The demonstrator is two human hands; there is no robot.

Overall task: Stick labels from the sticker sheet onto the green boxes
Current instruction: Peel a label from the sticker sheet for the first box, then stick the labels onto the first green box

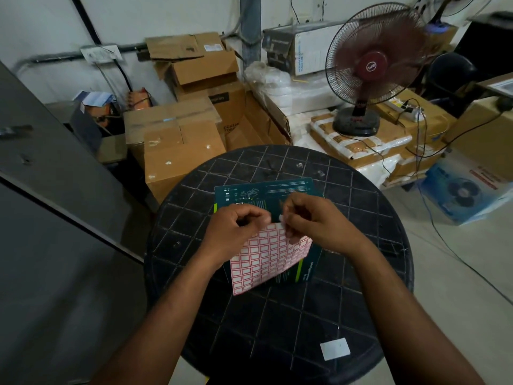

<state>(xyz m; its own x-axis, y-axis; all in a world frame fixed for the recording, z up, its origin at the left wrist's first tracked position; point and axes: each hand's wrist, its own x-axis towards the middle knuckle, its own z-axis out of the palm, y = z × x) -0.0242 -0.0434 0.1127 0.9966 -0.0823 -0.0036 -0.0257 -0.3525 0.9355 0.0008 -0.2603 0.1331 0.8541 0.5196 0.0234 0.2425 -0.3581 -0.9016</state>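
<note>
A dark green box lies flat in the middle of the round black table. Over its near part hangs a sticker sheet of red-bordered white labels. My left hand pinches the sheet's top edge. My right hand pinches a small label at the sheet's upper right corner, just above the box. Both hands cover the middle of the box; a lime-green edge of the box shows below the sheet.
A white sticker lies on the table near its front right rim. Cardboard boxes are stacked behind the table. A standing fan sits on packages to the right, with cables trailing over the floor. A grey panel stands at left.
</note>
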